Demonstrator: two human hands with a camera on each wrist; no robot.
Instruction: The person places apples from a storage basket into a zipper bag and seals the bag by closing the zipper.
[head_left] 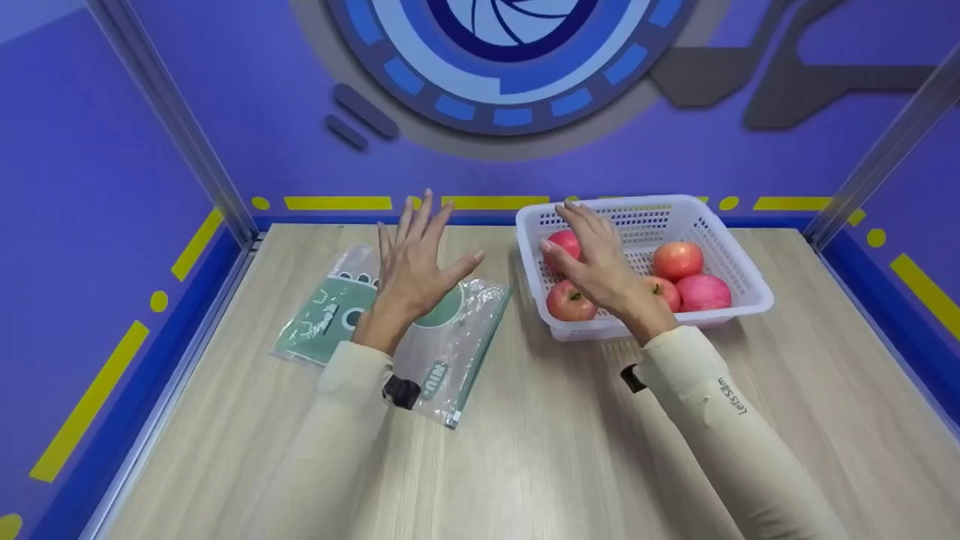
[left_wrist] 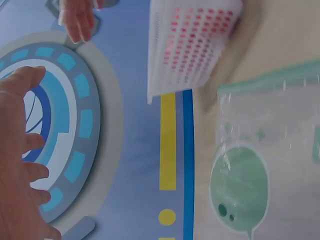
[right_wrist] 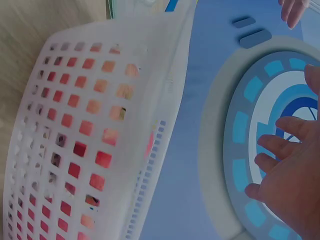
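Observation:
My left hand (head_left: 415, 274), fingers spread, is held above a clear zip bag (head_left: 480, 330) with green printing that lies flat on the table. Over the left part of a white plastic basket (head_left: 739, 262) hovers my right hand (head_left: 600, 262), its fingers extended and holding nothing. Several red apples sit inside the basket, among them a front-left apple (head_left: 570, 301), a back-right apple (head_left: 679, 259) and a pinker apple (head_left: 703, 292). The right hand and forearm partly cover the apples behind them. In the right wrist view, red and orange fruit shows through the holes of the basket wall (right_wrist: 75, 100).
The wooden table (head_left: 525, 465) is bordered by blue-purple panels (head_left: 82, 187) at the back and both sides. Metal posts (head_left: 172, 112) stand in the back corners. The basket is near the back right, with the bag to its left.

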